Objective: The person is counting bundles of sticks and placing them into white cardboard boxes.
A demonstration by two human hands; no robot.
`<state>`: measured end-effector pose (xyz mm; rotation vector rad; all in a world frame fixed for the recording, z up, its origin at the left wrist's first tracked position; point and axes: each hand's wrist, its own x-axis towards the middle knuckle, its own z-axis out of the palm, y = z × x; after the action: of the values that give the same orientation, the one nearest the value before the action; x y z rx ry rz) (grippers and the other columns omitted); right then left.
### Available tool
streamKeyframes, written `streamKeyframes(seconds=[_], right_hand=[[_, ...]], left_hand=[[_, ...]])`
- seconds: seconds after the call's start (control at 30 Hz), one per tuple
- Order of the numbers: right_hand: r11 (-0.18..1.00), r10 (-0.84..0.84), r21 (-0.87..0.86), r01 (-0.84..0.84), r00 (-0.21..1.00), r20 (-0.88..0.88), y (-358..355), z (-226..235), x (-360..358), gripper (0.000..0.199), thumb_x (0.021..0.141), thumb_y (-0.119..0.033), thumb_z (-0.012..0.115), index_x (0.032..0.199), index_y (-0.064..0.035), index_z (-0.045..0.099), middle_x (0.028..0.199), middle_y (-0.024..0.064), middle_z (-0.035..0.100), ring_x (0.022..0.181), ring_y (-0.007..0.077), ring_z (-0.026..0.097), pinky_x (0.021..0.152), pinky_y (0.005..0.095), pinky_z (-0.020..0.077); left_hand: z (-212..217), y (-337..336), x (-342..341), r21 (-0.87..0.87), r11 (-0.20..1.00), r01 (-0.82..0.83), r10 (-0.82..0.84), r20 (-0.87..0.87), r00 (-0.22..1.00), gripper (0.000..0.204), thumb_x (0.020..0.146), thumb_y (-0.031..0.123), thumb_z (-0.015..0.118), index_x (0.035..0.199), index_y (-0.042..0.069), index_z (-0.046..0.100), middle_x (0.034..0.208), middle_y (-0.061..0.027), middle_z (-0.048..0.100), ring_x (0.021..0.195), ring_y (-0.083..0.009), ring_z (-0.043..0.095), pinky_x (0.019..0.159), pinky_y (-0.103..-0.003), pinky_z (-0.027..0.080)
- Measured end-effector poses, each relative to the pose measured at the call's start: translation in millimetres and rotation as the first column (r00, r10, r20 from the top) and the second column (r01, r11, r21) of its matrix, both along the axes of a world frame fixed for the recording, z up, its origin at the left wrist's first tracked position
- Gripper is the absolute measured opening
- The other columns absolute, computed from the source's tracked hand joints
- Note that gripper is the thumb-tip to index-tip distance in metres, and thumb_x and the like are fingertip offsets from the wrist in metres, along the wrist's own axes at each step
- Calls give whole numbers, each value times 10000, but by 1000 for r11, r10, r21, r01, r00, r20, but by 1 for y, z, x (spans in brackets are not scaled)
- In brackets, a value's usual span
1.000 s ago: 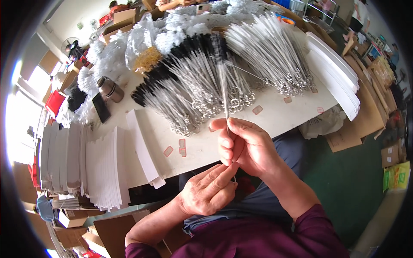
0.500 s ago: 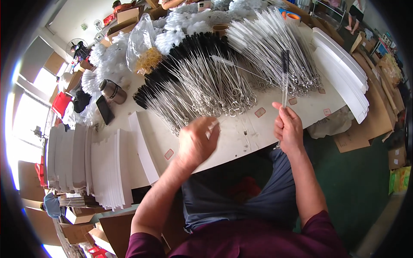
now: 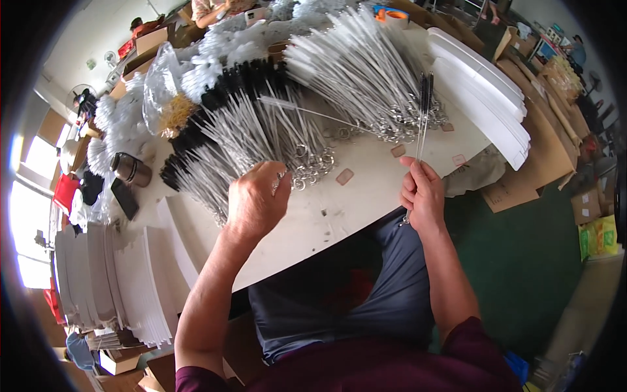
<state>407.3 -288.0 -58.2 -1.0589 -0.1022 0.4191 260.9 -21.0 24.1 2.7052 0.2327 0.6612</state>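
The right hand (image 3: 422,195) is gripping black-tipped brushes (image 3: 426,98) by the near right edge of the table (image 3: 366,206); the left hand (image 3: 253,204) is hovering, curled, over the left brush pile (image 3: 245,130), its hold unclear.

Hard daylight floods in from the tall glass window (image 3: 29,199) past the bench's left end, burnt out to blank white, and spreads evenly over the smooth, pale-topped bench (image 3: 320,225), glinting on the ring-shaped silvery metal brush ends (image 3: 312,171) around its middle. Off its near right corner, the dark green floor (image 3: 509,261) lies in dimness. Everything bows toward a black rounded rim, blue-fringed at lower left, and the background past the far edge turns soft.
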Motion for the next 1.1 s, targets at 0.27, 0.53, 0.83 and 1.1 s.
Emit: streamKeyframes(seconds=[0.27, 0.53, 0.83, 1.1], right_hand=[[994, -104, 28, 107, 991, -88, -11, 3, 2, 268, 1094, -228, 507, 1182, -6, 631, 683, -36, 444, 487, 44, 326, 411, 230, 269], [996, -86, 1, 86, 992, -95, -12, 7, 0, 267, 1082, -225, 527, 1151, 12, 630, 683, -30, 478, 472, 38, 353, 373, 223, 261], [993, -108, -46, 105, 992, -61, -9, 8, -3, 244, 1067, -216, 539, 1100, -9, 664, 645, -40, 490, 453, 16, 357, 381, 209, 267], [997, -69, -22, 68, 997, -45, -5, 14, 4, 258, 1072, -213, 524, 1064, 9, 656, 654, -12, 519, 453, 51, 414, 398, 233, 313]], left_hand=[[-19, -54, 97, -236, 954, 185, -210, -86, 974, 121, 881, 109, 705, 946, 8, 714, 822, -160, 740, 750, -280, 743, 705, -364, 585], [-33, -90, 174, -153, 988, 23, -48, -156, 987, 291, 847, 161, 708, 1115, 49, 695, 830, -189, 719, 844, -373, 722, 801, -450, 569], [-48, -85, 184, -210, 978, -3, -13, -74, 997, 142, 826, 127, 697, 939, 41, 695, 802, -178, 713, 789, -376, 713, 758, -446, 560], [-11, -69, 157, -54, 982, 183, -179, 70, 981, 46, 819, 51, 676, 790, 52, 640, 770, -134, 666, 702, -308, 679, 649, -396, 548]])
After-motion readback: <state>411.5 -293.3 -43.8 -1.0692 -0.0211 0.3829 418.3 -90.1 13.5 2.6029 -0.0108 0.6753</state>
